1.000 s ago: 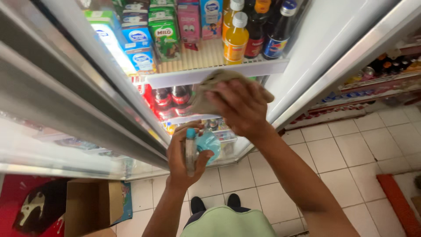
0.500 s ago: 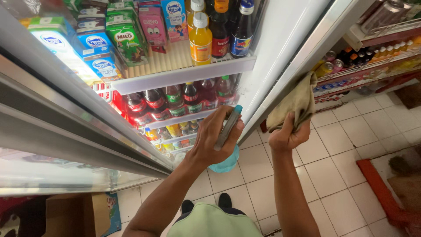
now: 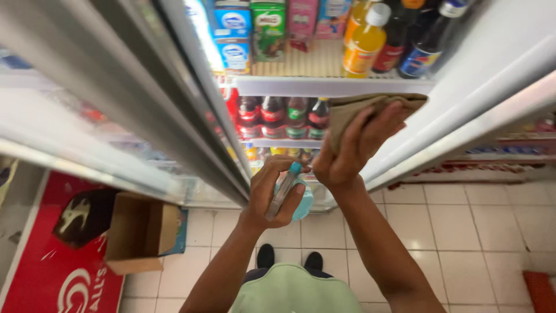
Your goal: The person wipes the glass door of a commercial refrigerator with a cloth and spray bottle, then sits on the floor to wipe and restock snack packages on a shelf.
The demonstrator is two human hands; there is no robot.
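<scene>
Tiled floor (image 3: 463, 220), open fridge shelf (image 3: 330, 86), right grip (image 3: 353, 150) grasping cloth (image 3: 370, 104), left grip (image 3: 278, 194) grasping spray bottle (image 3: 292, 194)

Cloth (image 3: 370, 113) – dull olive-brown, plain. Spray bottle (image 3: 289, 194) – pale turquoise body, teal nozzle. Juice bottle (image 3: 364, 43) – bright orange, white cap. Milk cartons (image 3: 233, 37) – blue and white; carton beside them (image 3: 268, 29) green. Soda bottles (image 3: 272, 116) on lower shelf – dark, red labels, one green. Floor tiles (image 3: 475, 226) – white, grey grout. Cardboard box (image 3: 139, 232) plain brown. Mat (image 3: 55, 272) red, white lettering. Shoes (image 3: 289, 258) black.
</scene>
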